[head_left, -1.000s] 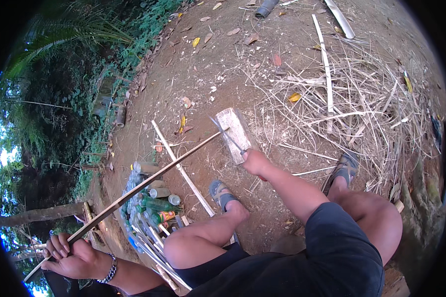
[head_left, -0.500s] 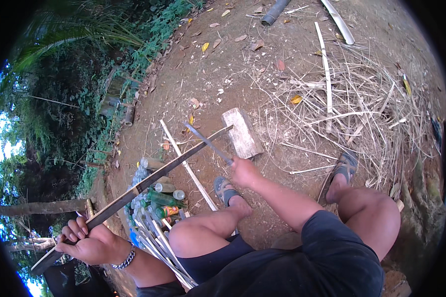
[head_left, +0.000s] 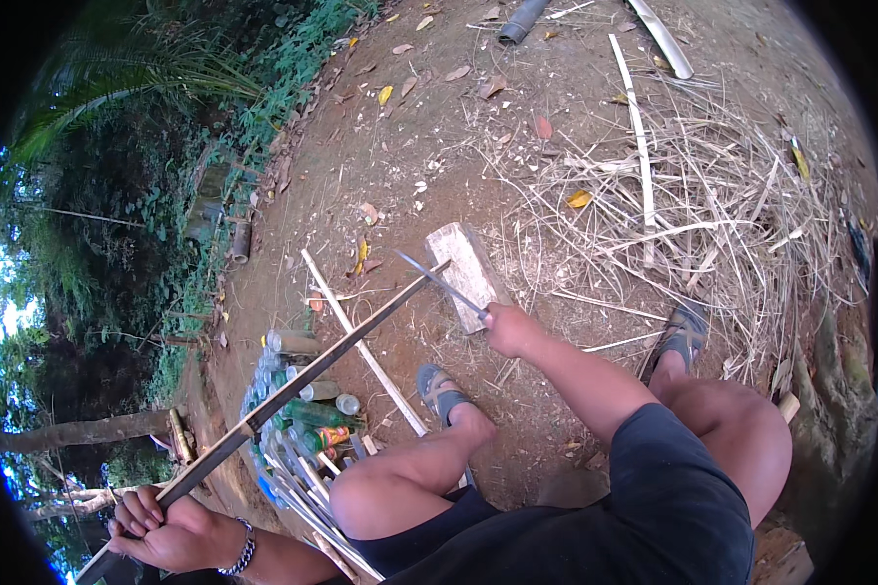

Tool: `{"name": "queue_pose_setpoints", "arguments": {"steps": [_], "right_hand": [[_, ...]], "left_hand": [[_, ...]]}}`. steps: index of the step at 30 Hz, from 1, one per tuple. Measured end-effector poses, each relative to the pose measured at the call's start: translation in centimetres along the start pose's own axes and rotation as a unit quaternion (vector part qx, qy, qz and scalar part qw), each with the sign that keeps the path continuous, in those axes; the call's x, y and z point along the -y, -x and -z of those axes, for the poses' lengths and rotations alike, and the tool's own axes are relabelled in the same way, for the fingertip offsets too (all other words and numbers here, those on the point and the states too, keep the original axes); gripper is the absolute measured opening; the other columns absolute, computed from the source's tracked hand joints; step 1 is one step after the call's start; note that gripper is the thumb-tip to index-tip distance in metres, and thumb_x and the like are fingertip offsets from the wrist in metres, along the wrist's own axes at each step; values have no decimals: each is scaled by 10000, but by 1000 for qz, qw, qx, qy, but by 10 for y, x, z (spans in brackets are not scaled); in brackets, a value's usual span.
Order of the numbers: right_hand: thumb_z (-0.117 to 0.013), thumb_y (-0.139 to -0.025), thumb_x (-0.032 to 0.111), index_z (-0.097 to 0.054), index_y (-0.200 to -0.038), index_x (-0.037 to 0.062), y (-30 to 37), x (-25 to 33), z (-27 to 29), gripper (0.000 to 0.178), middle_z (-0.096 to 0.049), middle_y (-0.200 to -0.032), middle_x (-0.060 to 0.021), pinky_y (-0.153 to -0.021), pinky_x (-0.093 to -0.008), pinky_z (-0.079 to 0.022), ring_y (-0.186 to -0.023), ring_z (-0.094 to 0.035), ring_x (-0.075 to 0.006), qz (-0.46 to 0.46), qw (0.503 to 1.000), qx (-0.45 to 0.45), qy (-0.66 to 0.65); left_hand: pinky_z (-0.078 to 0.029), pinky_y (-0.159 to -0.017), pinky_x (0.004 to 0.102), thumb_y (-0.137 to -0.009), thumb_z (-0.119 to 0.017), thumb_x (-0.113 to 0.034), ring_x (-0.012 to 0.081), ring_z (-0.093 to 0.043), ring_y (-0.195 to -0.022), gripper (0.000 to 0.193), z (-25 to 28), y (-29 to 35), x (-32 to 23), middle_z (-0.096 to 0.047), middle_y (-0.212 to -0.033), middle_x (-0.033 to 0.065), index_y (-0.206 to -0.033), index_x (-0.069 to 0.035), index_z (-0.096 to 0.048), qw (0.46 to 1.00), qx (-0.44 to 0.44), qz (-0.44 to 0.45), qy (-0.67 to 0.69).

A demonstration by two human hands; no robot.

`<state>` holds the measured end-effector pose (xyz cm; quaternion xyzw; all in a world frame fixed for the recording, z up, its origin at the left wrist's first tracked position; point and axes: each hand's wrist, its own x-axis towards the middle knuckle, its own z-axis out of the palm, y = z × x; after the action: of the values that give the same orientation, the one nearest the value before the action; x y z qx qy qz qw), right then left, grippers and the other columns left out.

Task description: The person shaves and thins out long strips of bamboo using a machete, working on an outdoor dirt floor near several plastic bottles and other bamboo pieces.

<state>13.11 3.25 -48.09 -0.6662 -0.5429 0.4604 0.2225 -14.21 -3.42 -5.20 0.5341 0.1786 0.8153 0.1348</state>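
Observation:
My left hand (head_left: 171, 531), a chain bracelet at its wrist, is closed round the near end of a long, dark-edged bamboo strip (head_left: 293, 386). The strip slants up to the right, and its far end lies over a pale wooden block (head_left: 473, 278) on the ground. In my closed right hand (head_left: 513, 331) is a knife (head_left: 439, 281), held by its handle. Its thin blade points up and left and crosses the strip close to the far end. Whether the edge touches the strip I cannot tell.
Glass and plastic bottles (head_left: 312, 413) and several split strips (head_left: 307, 486) lie beside my left knee. Another pale strip (head_left: 361, 341) lies on the dirt. A heap of shavings (head_left: 693, 195) spreads at the right. A dark tube (head_left: 523, 19) is at the top.
The knife and my right hand have moved right, bringing the blade closer to the strip's far end. My left hand sits lower in view, still gripping the strip. The view has shifted slightly.

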Motion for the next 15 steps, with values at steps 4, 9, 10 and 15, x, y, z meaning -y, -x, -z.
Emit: {"name": "queue_pose_setpoints", "arguments": {"steps": [4,9,10,15], "right_hand": [[-558,-895,213,-557,-1165,23,11,30,5,330,-655,-1041,-211,-859,-453,-496,-978,-636,-359,56,997,48,-29],[-560,-889,210,-567,-1182,37,-44,-47,-2,340,-658,-1047,-213,-861,-445,-496,-981,-636,-366,-103,993,45,40],[-558,-890,211,-569,-1180,37,-42,-42,3,338,-657,-1051,-215,-863,-444,-496,-986,-634,-370,-99,990,66,73],[-534,-895,202,-575,-1140,31,-37,-52,-1,302,-654,-1023,-244,-861,-460,-494,-982,-628,-399,-94,995,-15,16]], "left_hand": [[-286,-485,227,-1004,-483,-328,89,-317,-547,351,9,-12,5,-341,-659,-18,-770,-72,-427,998,54,24,28],[-297,-484,202,-946,-595,-281,72,-340,-501,293,7,-16,7,-367,-597,-38,-773,-74,-481,985,108,66,117],[-300,-486,196,-937,-609,-272,68,-349,-495,277,10,-15,7,-377,-593,-37,-785,-73,-488,977,138,81,143],[-304,-460,193,-835,-724,-367,70,-361,-462,403,15,-17,13,-365,-572,-31,-711,-111,-438,956,176,131,195]]}}
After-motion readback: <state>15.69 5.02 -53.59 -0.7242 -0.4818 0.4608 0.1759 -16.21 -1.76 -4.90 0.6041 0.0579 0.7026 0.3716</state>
